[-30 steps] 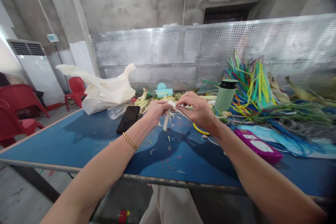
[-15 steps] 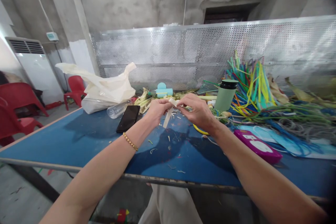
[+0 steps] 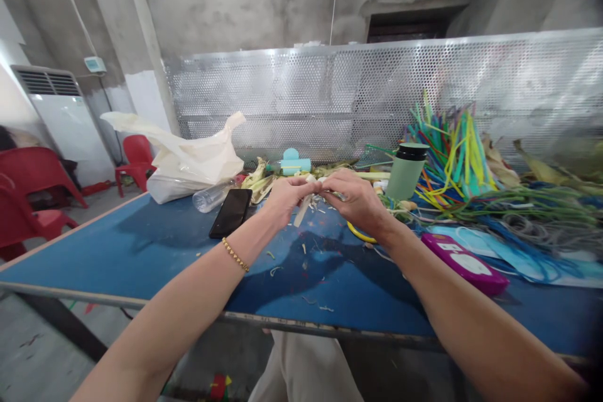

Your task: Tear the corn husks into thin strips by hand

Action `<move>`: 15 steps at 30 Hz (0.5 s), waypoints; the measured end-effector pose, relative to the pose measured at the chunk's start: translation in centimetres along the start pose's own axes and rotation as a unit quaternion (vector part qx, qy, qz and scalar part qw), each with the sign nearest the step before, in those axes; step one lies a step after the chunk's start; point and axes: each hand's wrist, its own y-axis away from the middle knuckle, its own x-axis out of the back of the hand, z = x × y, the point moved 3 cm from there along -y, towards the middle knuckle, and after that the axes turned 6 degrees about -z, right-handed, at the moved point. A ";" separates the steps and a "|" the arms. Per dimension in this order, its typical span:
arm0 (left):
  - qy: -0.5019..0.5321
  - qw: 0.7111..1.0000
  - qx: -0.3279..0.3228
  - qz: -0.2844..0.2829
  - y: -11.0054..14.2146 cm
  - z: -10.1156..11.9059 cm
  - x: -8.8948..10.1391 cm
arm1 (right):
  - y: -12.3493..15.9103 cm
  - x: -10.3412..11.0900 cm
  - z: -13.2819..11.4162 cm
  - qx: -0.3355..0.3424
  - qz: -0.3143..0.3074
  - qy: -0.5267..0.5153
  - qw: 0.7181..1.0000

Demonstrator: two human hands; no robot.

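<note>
A pale strip of corn husk [image 3: 301, 213] is pinched above the table, its loose end hanging down below the fingers. My left hand [image 3: 284, 199], with a gold bead bracelet at the wrist, is closed on it from the left. From the other side my right hand [image 3: 355, 201] grips its upper part, fingers bent over it. Both sets of fingertips touch or nearly touch, so most of the strip between them is hidden. Small pale scraps [image 3: 304, 249] lie on the blue table [image 3: 155, 264] underneath.
Left of my hands lie a black phone [image 3: 230, 213], a clear bottle [image 3: 207, 198] and a cream plastic bag [image 3: 198, 163]. To the right are a green tumbler [image 3: 406, 174], a purple box [image 3: 464, 264], cords and colourful strips [image 3: 464, 157]. Perforated metal panels [image 3: 282, 94] stand behind.
My hands have drawn closer together at the fingertips, covering the upper part of the strip that showed before. The hanging end stays in nearly the same place.
</note>
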 end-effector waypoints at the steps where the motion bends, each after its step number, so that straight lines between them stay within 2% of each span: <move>1: 0.001 1.000 -0.003 0.003 0.1 -0.1 0.0 | 0.0 -0.1 0.0 0.004 -0.003 0.000 1.000; 6: 0.049 0.999 0.005 0.021 0.3 -0.2 -0.1 | 0.0 -0.2 0.1 0.012 -0.008 -0.005 1.000; 15: 0.062 0.997 0.013 0.051 0.1 0.0 0.2 | 0.1 -0.3 0.1 -0.003 0.000 0.002 1.000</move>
